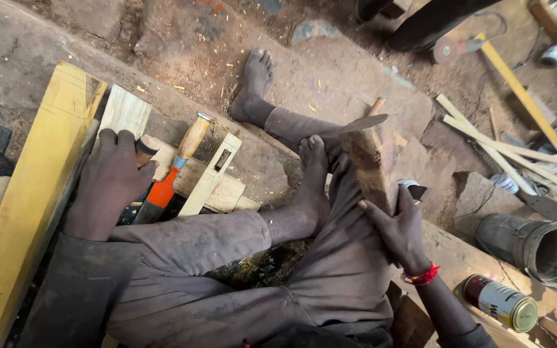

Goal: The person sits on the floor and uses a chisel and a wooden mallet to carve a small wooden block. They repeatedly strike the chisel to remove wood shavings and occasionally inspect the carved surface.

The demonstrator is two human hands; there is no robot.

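Note:
I sit on the dirt floor with my legs crossed and my feet bare. My left hand [107,183] is closed around a tool with a brown wooden handle [144,149], pressed onto flat boards [124,113]. Beside it an orange-and-wood-handled chisel [174,169] lies on the boards, next to a narrow pale wood piece [211,174] with a rectangular slot cut in it. My right hand [398,229], with a red thread on the wrist, grips a rough wooden mallet [365,161] raised above my knee.
A long yellow plank [27,212] runs along the left. At the right are a grey metal cylinder [536,248], a tin can [504,303], loose wooden strips [504,148] and a grinder [459,45]. Wood chips litter the ground.

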